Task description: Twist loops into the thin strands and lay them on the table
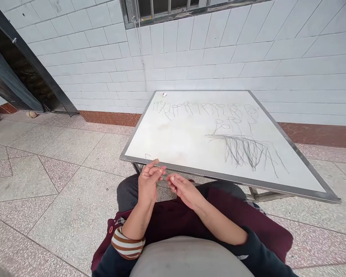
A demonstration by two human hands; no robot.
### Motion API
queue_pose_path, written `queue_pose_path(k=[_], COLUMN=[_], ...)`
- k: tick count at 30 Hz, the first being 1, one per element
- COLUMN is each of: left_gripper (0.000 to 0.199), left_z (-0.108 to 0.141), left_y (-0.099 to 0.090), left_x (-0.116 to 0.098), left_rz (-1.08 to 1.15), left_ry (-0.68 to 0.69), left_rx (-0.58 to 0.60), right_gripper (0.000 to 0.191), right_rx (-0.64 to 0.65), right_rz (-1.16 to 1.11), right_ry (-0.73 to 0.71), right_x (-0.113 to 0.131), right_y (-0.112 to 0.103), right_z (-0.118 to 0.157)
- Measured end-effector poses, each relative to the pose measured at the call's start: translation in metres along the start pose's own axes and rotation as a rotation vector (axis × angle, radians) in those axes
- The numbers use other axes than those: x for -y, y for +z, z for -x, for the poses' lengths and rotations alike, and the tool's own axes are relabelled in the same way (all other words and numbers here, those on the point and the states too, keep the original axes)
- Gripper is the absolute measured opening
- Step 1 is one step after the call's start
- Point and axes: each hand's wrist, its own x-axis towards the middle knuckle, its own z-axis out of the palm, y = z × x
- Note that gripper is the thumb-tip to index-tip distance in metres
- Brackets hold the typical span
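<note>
Over my lap, at the near edge of the white-topped table (pixel 173 142), both hands are held close together. My left hand (pixel 148 180) is pinched on a thin dark wire (pixel 147 155), whose bent end sticks up past the fingers. Just to its right, my right hand (pixel 183 189) pinches at the same wire, though the part between the fingertips is too fine to see clearly. On the right of the tabletop lies a loose bundle of dark straight wires (pixel 245 150). Wires bent into loops with tails (pixel 203 107) form a row along the far side.
A small white and red object (pixel 164 94) sits at the table's far left corner. Behind the table stands a white tiled wall (pixel 190 57) with a barred window (pixel 167 7). A dark doorway (pixel 23 77) is at the left, above the speckled stone floor (pixel 75 204).
</note>
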Motion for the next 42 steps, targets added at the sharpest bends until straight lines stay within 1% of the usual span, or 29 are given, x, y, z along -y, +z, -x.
queue_pose_path(k=[2,3,5,7,9,11,14,16,19,21,23,26,28,30,33,39,42], left_gripper=[0.04,0.039,0.037,0.037,0.036,0.034,0.029,0.023,0.018,0.019,0.024,0.038,0.043,0.04,0.034,0.037,0.04], left_z=[0.003,0.005,0.008,0.01,0.011,0.013,0.017,0.02,0.024,0.025,0.025,0.024,0.023,0.023,0.024,0.026,0.027], left_y=[-0.001,-0.001,-0.002,-0.002,-0.001,0.001,0.005,0.007,0.009,0.009,0.009,0.01,0.011,0.012,0.012,0.012,0.013], left_x=[0.001,0.001,0.002,0.001,0.001,0.001,0.004,0.008,0.014,0.016,0.016,0.015,0.015,0.016,0.018,0.018,0.015], left_rz=[-0.06,-0.086,-0.128,-0.159,-0.193,-0.236,-0.322,-0.38,-0.442,-0.459,-0.461,-0.392,-0.294,-0.199,-0.129,-0.107,-0.12], left_ry=[0.013,0.015,0.016,0.023,0.036,0.044,0.038,0.027,0.011,0.002,-0.012,-0.033,-0.021,0.012,0.056,0.096,0.093], left_rx=[0.016,0.024,0.038,0.048,0.059,0.078,0.124,0.159,0.197,0.206,0.214,0.217,0.183,0.14,0.107,0.071,0.077], right_gripper=[0.029,0.028,0.026,0.026,0.025,0.025,0.024,0.021,0.017,0.015,0.015,0.016,0.017,0.016,0.014,0.012,0.014], right_rx=[-0.117,-0.153,-0.154,-0.12,-0.119,-0.166,-0.23,-0.239,-0.226,-0.213,-0.207,-0.216,-0.217,-0.206,-0.186,-0.171,-0.159], right_rz=[0.289,0.429,0.71,0.966,1.089,1.049,0.88,0.788,0.686,0.631,0.578,0.53,0.525,0.528,0.545,0.553,0.569], right_ry=[-0.17,-0.242,-0.333,-0.377,-0.423,-0.495,-0.576,-0.564,-0.509,-0.474,-0.439,-0.421,-0.435,-0.458,-0.487,-0.496,-0.486], right_x=[0.007,0.011,0.019,0.024,0.026,0.028,0.034,0.039,0.042,0.042,0.04,0.036,0.035,0.034,0.032,0.029,0.031], right_y=[-0.003,-0.005,-0.009,-0.011,-0.011,-0.009,-0.004,-0.002,-0.002,-0.003,-0.005,-0.006,-0.004,-0.002,0.002,0.003,0.002], right_z=[0.001,0.001,0.002,0.003,0.005,0.008,0.012,0.013,0.013,0.012,0.012,0.011,0.011,0.011,0.011,0.011,0.012])
